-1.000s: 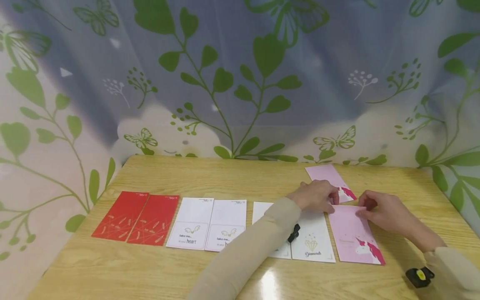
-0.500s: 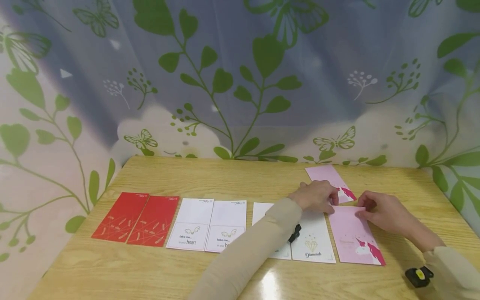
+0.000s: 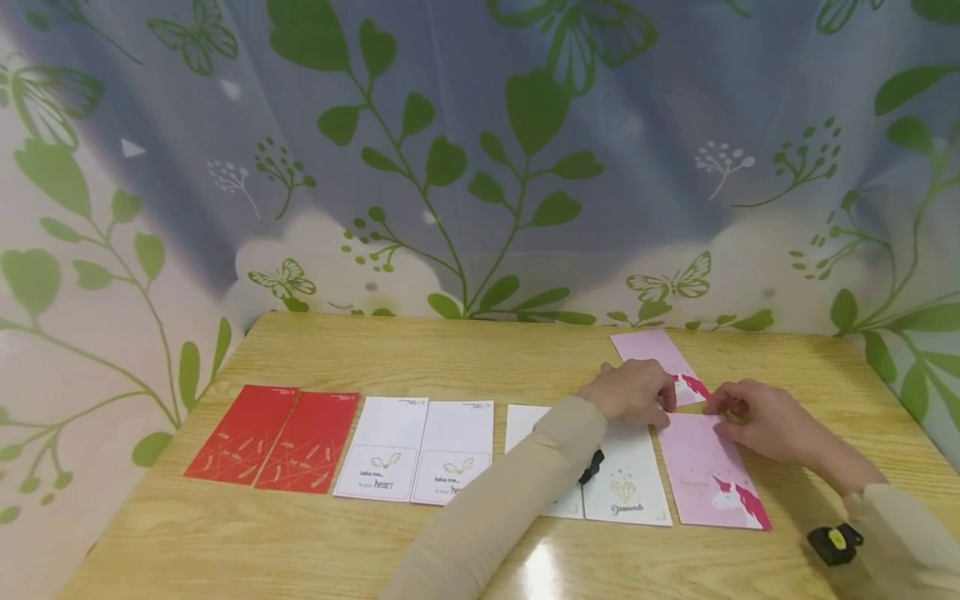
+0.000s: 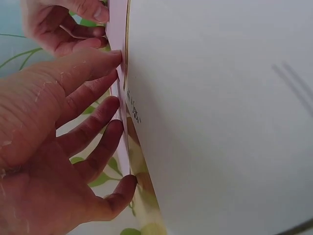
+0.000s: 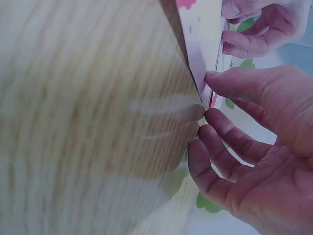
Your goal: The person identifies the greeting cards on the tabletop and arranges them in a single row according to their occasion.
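Note:
A pink unicorn card (image 3: 701, 467) lies flat at the right end of the row on the wooden table. My left hand (image 3: 633, 390) holds its upper left corner with thumb and fingers, reaching over a white diamond card (image 3: 624, 483). At the upper right corner my right hand (image 3: 768, 421) pinches the same card; in the right wrist view its thumb (image 5: 234, 82) lies on the pink surface, fingers beyond the edge. A second pink unicorn card (image 3: 651, 346) lies tilted behind the hands. White card (image 4: 220, 122) fills much of the left wrist view.
Leftward in the row lie two red cards (image 3: 307, 442), two white "take me" cards (image 3: 453, 433) and another white card (image 3: 521, 417) partly under my left forearm. A patterned curtain (image 3: 465, 167) hangs behind the table (image 3: 450, 342).
My right hand has shifted slightly left along the pink card's upper edge. The left hand and the cards stay nearly still.

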`<control>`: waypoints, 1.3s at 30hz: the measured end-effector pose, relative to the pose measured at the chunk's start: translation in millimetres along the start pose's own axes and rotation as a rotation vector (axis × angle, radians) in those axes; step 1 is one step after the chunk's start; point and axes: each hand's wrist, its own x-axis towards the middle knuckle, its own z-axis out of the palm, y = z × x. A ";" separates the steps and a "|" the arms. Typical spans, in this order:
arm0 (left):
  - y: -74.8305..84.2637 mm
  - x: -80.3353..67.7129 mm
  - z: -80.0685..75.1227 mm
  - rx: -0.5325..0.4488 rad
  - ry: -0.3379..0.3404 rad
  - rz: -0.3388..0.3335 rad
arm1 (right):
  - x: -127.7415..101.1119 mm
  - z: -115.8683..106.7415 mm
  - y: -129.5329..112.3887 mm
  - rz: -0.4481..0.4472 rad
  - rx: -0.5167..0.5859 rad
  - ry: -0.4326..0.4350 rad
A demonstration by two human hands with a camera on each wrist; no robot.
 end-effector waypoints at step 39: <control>-105.8 -34.8 -49.5 -0.077 0.091 -0.084 | 78.4 -8.9 -40.8 -0.068 0.057 -0.088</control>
